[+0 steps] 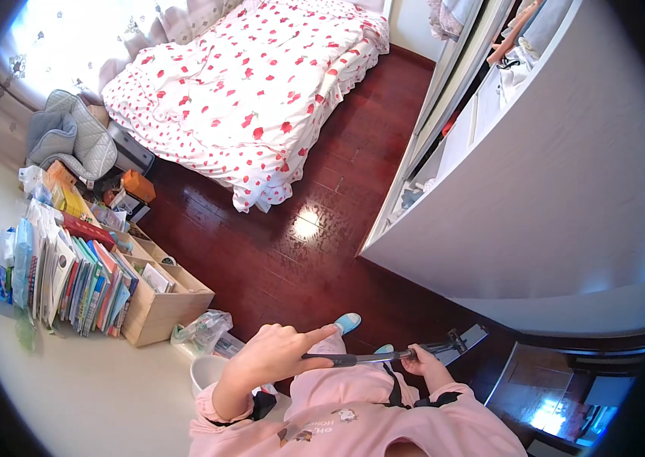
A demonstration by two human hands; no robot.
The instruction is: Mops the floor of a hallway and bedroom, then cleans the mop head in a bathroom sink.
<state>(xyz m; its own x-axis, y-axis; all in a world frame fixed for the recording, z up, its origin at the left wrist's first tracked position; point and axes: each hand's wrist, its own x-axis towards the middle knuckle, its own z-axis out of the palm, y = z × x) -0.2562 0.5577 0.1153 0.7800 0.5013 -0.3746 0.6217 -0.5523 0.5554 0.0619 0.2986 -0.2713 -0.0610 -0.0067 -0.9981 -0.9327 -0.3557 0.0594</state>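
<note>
Leaning in a row, books (pixel 83 282) stand on the desk (pixel 109 388), well out to the left of my left fingers. Nearer, also to their left, a wooden box (pixel 162 316) with open compartments. Just past it, a clear plastic bag (pixel 204 329). White bin (pixel 200 372) just beside my left wrist, partly covered by the forearm.

Left hand (pixel 273 354): closed on the dark handle (pixel 341 360) of a pole (pixel 370 358). Index finger (pixel 319 336) straight and apart from the handle; thumb along it; the other fingers folded, tips hidden, so I cannot tell how tight.

Ahead of my left fingers, well apart, the bed (pixel 254 99) under a white cover with red spots. Blue slipper (pixel 348 323) just beyond the index tip, on dark red floor (pixel 322 259).

Pole runs from my left hand across my lap to the right hand (pixel 417 362). Right fingers clamped around its shaft. Right of them, touching nothing of mine: black bracket (pixel 455 340) and flat head (pixel 473 340). Beyond those, well apart, the white wardrobe (pixel 520 206).
</note>
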